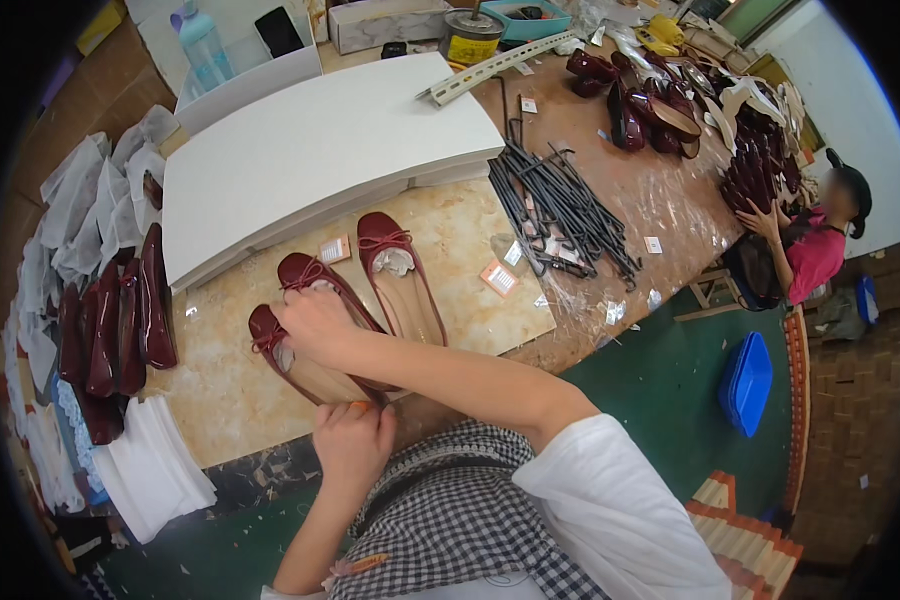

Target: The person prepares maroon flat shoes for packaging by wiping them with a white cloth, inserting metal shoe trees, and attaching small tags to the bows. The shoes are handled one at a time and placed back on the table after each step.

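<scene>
Three dark red ballet flats with bows lie on the marbled tabletop (220, 400). My left hand (352, 438) grips the heel of the nearest flat (315, 378) at the table's front edge. My right hand (317, 322) reaches across from the right and closes over the front opening of that same flat, partly covering the middle flat (305, 270) beside it. The third flat (402, 285) lies free to the right, with white paper stuffed in its toe.
A stack of white boards (320, 150) lies behind the shoes. More dark red shoes (110, 320) stand in a row at the left, above white sheets (155, 470). Black rods (560, 200) lie to the right. Another person (820, 245) handles shoes (760, 165) at the far right.
</scene>
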`<state>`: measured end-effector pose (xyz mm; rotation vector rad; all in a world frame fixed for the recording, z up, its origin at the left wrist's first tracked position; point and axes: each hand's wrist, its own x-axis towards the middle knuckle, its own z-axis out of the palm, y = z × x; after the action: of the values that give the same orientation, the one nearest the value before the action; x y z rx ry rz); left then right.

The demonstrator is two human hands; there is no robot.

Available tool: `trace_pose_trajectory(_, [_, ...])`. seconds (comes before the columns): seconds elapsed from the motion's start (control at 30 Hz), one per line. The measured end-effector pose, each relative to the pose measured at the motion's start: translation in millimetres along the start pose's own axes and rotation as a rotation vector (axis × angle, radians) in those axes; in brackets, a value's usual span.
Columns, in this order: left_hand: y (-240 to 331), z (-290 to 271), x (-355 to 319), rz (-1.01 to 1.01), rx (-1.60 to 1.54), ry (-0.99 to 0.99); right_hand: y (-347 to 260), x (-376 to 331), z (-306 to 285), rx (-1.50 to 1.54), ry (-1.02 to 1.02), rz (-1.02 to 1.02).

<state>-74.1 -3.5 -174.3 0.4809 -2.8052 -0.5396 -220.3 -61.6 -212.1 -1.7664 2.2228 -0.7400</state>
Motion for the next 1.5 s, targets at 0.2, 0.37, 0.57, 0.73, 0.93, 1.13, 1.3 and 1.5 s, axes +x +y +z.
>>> trace_pose_trajectory(0.2, [-63, -20, -31, -0.508, -0.375, 0.353, 161, -121, -149, -0.118, 0.516, 0.430])
trace_pose_trajectory(0.37, [-71, 0, -19, -0.823, -0.706, 0.188, 234, -170, -188, -0.494, 0.350, 0.792])
trace_pose_trajectory(0.57, [-83, 12, -33, -0.694, -0.987, 0.545, 233, -170, -192, -0.573, 0.241, 0.709])
trace_pose_trajectory(0.73, [-46, -20, -11, -0.931, -1.972, 0.347, 205, -169, -207, -0.592, 0.277, 0.699])
trace_pose_trajectory(0.93, [-50, -9, 17, -0.868, -1.816, 0.371, 42, -131, -179, 0.494, 0.192, 0.538])
trace_pose_trajectory(1.13, [-57, -1, 30, -0.626, -1.500, 0.532, -40, -108, -144, 0.713, -0.149, 0.298])
trace_pose_trajectory(1.3, [-51, -3, 24, -0.446, -1.353, 0.546, -47, -93, -139, 0.728, -0.090, 0.288])
trace_pose_trajectory(1.5, [-27, 6, 19, -0.522, -1.334, 0.577, -59, -87, -117, 0.433, 0.304, 0.045])
